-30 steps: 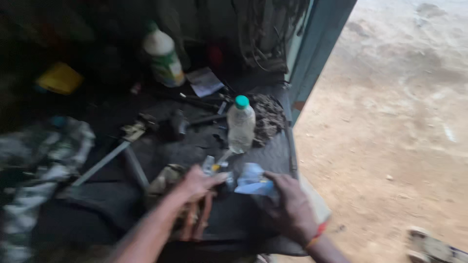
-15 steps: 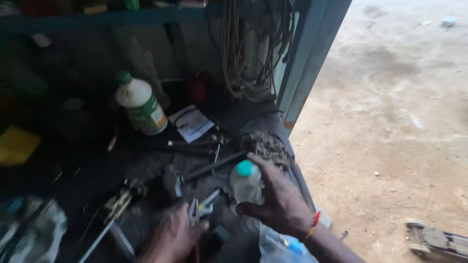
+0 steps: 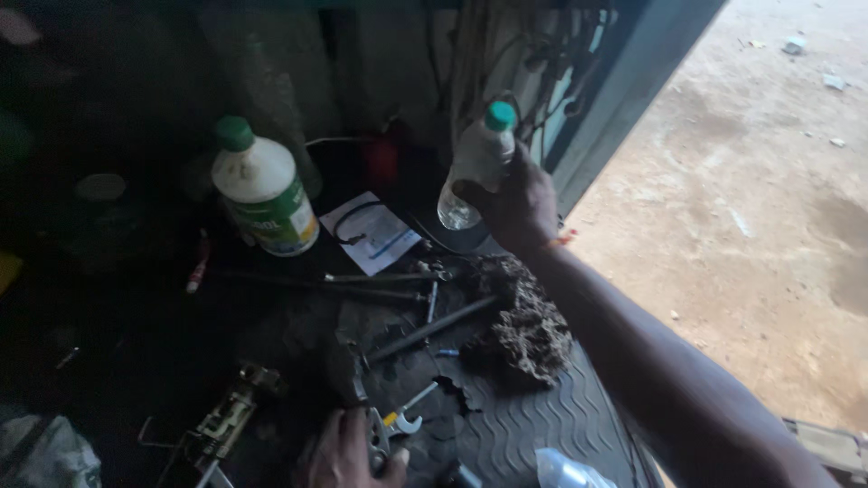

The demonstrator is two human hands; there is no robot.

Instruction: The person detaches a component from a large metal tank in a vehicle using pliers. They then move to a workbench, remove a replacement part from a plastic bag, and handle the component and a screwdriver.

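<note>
Right hand (image 3: 520, 203) wrapped tight round the clear green-capped bottle (image 3: 475, 167), lifted upper centre of frame, while left hand (image 3: 348, 452) at bottom edge grips a small spanner (image 3: 402, 417) — best keep bottle upright, steady w/ cap up.

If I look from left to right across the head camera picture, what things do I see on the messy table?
Red marker pen → white jug with a green cap → white paper card → clear bottle with a green cap, held up by the right hand.

Right hand (image 3: 517, 203) raised; left hand (image 3: 348, 452) low
</note>
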